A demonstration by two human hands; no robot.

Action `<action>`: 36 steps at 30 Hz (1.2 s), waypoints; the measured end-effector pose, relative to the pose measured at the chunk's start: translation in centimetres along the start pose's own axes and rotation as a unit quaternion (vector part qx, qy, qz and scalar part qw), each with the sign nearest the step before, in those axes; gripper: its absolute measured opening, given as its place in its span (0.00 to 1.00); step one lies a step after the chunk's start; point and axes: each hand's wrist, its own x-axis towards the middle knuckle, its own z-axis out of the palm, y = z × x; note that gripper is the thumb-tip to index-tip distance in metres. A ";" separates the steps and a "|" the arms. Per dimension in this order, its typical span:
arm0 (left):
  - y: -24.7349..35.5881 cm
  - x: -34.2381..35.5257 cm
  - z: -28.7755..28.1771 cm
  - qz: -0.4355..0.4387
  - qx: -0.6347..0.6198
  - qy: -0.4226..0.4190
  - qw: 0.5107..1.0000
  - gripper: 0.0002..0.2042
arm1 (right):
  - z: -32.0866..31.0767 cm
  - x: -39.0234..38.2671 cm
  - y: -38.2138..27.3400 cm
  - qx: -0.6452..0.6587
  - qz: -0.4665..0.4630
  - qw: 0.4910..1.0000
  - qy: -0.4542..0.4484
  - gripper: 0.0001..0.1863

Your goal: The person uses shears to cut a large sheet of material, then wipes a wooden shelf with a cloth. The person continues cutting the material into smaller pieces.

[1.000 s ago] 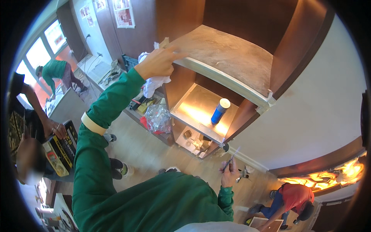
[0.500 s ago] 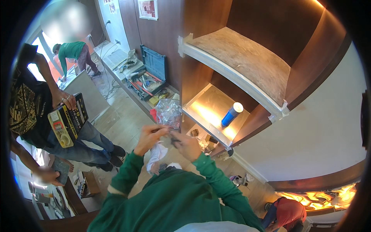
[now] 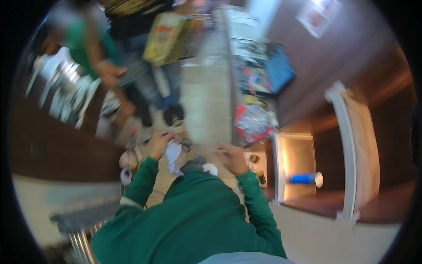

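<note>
While both your hands are held out in front of your green top [image 3: 202, 215], your left hand [image 3: 157, 147] has its grip closed on a white cloth [image 3: 172, 154]. The cloth hangs down beside the fingers, on the side which faces your right hand [image 3: 234, 160], and its lower end comes near to the edge of your top. It looks thin and soft, gathered into a long, narrow shape with uneven folds, and toward the bottom its white becomes slightly greyish lilac. Your right hand is well apart from the cloth, with bent fingers; because it is blurred, it is not possible to say whether this grip is closed or contains something. Farther to the right, a blue canister [image 3: 301, 179] with a pale round top is on the lit shelf [image 3: 299, 152]. Beyond your right hand, a clear plastic bag [image 3: 255, 121] with red parts is near the blue toolbox lid [image 3: 279, 68]. At the upper left, another person holds a yellow box [image 3: 162, 37].
</note>
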 end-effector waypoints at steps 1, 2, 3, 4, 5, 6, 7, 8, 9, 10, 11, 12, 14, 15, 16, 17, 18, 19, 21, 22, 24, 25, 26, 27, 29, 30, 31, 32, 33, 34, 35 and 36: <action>-0.9 0.0 -1.6 -0.016 -0.030 0.021 0.999 0.11 | -0.6 0.4 0.1 0.014 -0.044 0.998 0.043 0.16; -1.7 -0.3 -2.9 -0.041 -0.075 0.061 0.994 0.10 | -1.6 0.4 0.3 0.017 -0.013 0.999 0.043 0.16; -2.3 -0.2 -3.8 -0.055 -0.130 0.090 0.986 0.09 | -2.3 0.7 0.6 0.016 -0.016 0.999 0.048 0.17; -2.8 0.0 -4.5 -0.067 -0.185 0.110 0.974 0.09 | -2.9 0.7 0.7 0.001 -0.001 0.999 0.048 0.17; -3.5 0.0 -5.7 -0.069 -0.239 0.109 0.962 0.09 | -3.6 0.4 0.8 0.001 0.020 0.999 0.049 0.17; -3.7 -0.3 -6.5 -0.070 -0.275 0.137 0.949 0.09 | -4.5 -0.1 1.0 0.013 0.052 0.998 0.045 0.17; -4.2 -0.2 -7.5 -0.067 -0.318 0.163 0.931 0.10 | -4.8 -0.4 1.2 0.012 0.051 0.998 0.047 0.17; -4.7 -0.2 -8.4 -0.081 -0.371 0.182 0.907 0.10 | -5.2 -0.8 1.5 0.022 0.064 0.997 0.046 0.17; -5.0 -0.2 -9.3 -0.069 -0.385 0.190 0.900 0.10 | -5.4 -1.3 1.9 0.045 0.086 0.994 0.045 0.17; -5.3 0.1 -10.3 -0.073 -0.409 0.189 0.890 0.10 | -5.5 -1.8 2.2 0.042 0.091 0.994 0.044 0.16; -5.7 0.1 -11.0 -0.074 -0.433 0.186 0.879 0.11 | -5.6 -2.2 2.7 0.052 0.101 0.992 0.047 0.16; -6.1 0.2 -11.5 -0.068 -0.421 0.212 0.879 0.11 | -5.4 -2.5 3.1 0.074 0.120 0.989 0.053 0.16; -6.5 0.4 -12.1 -0.044 -0.397 0.243 0.884 0.13 | -5.2 -3.2 3.9 0.069 0.124 0.988 0.051 0.17; -6.6 0.4 -12.3 -0.031 -0.390 0.242 0.888 0.13 | -5.0 -3.5 4.3 0.077 0.124 0.988 0.058 0.17; -6.6 0.2 -12.5 -0.033 -0.335 0.282 0.898 0.13 | -5.0 -4.0 4.5 0.088 0.151 0.982 0.066 0.17; -6.7 0.0 -12.5 -0.021 -0.284 0.292 0.913 0.13 | -4.9 -4.2 4.8 0.081 0.163 0.981 0.067 0.18; -6.7 -0.1 -12.7 -0.020 -0.250 0.271 0.929 0.15 | -5.2 -4.7 5.0 0.077 0.146 0.985 0.044 0.18; -6.8 0.0 -13.0 -0.048 -0.288 0.242 0.925 0.17 | -5.2 -5.0 5.1 0.069 0.143 0.986 0.046 0.19; -7.2 0.6 -13.4 -0.063 -0.291 0.173 0.939 0.17 | -5.3 -5.0 5.3 0.011 0.125 0.991 0.046 0.18; -7.6 1.1 -13.6 -0.036 -0.331 0.118 0.935 0.17 | -5.4 -5.0 5.2 0.020 0.124 0.991 0.054 0.19; -8.7 2.2 -14.0 -0.088 -0.341 0.181 0.918 0.17 | -5.9 -4.9 4.9 0.038 0.125 0.989 0.068 0.18; -9.5 2.6 -14.3 -0.082 -0.324 0.171 0.927 0.18 | -6.4 -4.9 4.6 0.020 0.114 0.989 0.094 0.18; -10.3 2.7 -14.5 -0.059 -0.368 0.143 0.917 0.18 | -6.9 -5.0 4.2 0.009 0.109 0.989 0.104 0.18; -11.3 3.5 -14.5 -0.013 -0.229 0.173 0.958 0.17 | -7.4 -4.9 4.1 0.003 0.097 0.989 0.113 0.18; -12.6 3.8 -15.0 0.011 -0.094 0.175 0.980 0.17 | -8.6 -5.1 3.4 -0.001 0.106 0.984 0.147 0.18; -13.1 4.2 -15.2 0.016 -0.099 0.169 0.981 0.17 | -9.2 -5.1 3.1 0.001 0.105 0.981 0.162 0.18; -13.4 4.4 -15.5 0.005 -0.097 0.168 0.981 0.17 | -10.0 -5.2 2.8 0.009 0.107 0.975 0.196 0.18; -13.6 4.8 -15.5 -0.007 -0.144 0.153 0.978 0.18 | -10.9 -5.5 2.7 0.016 0.108 0.967 0.228 0.18; -13.7 5.0 -15.6 -0.048 -0.254 0.144 0.955 0.18 | -11.9 -5.8 2.5 0.032 0.107 0.959 0.260 0.17; -13.6 5.4 -15.5 -0.033 -0.150 0.154 0.976 0.19 | -13.0 -6.0 2.4 0.082 0.123 0.943 0.299 0.16; -13.6 5.5 -15.6 0.010 -0.049 0.138 0.989 0.19 | -14.1 -6.2 2.2 0.140 0.134 0.922 0.336 0.15; -13.4 6.1 -15.5 -0.035 -0.086 0.145 0.985 0.21 | -15.3 -6.4 2.0 0.192 0.186 0.889 0.371 0.14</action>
